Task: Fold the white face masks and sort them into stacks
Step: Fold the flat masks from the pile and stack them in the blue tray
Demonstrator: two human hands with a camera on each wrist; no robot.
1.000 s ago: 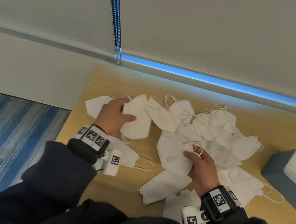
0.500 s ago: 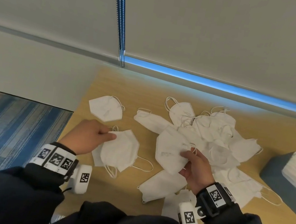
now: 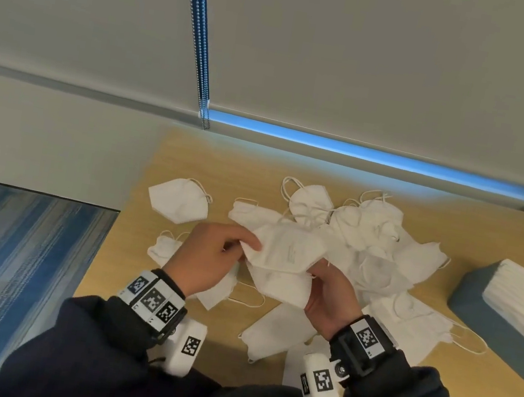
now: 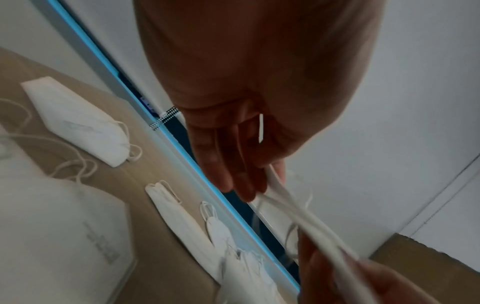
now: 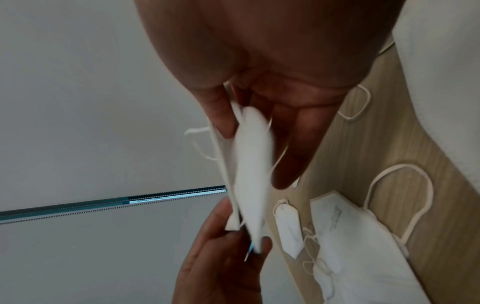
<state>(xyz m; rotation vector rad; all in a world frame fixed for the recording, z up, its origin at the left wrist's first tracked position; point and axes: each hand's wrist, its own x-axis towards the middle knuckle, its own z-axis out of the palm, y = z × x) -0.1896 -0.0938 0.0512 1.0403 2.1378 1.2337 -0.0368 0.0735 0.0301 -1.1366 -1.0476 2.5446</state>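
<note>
Both hands, left hand (image 3: pixel 206 256) and right hand (image 3: pixel 329 293), pinch opposite ends of a mask (image 3: pixel 286 253) above the pile (image 3: pixel 373 247); light, floppy, probably best gripped by its edges.

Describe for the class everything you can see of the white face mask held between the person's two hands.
The white folded fabric face mask looks like soft non-woven cloth, flattened along its centre crease, with small grey printing on its upper face. It is held above the light wooden table, roughly level, in front of the loose pile of white masks. The left hand pinches its left end and the right hand pinches its right end. In the wrist views it appears edge-on and thin, with a white elastic ear loop hanging free.
</note>
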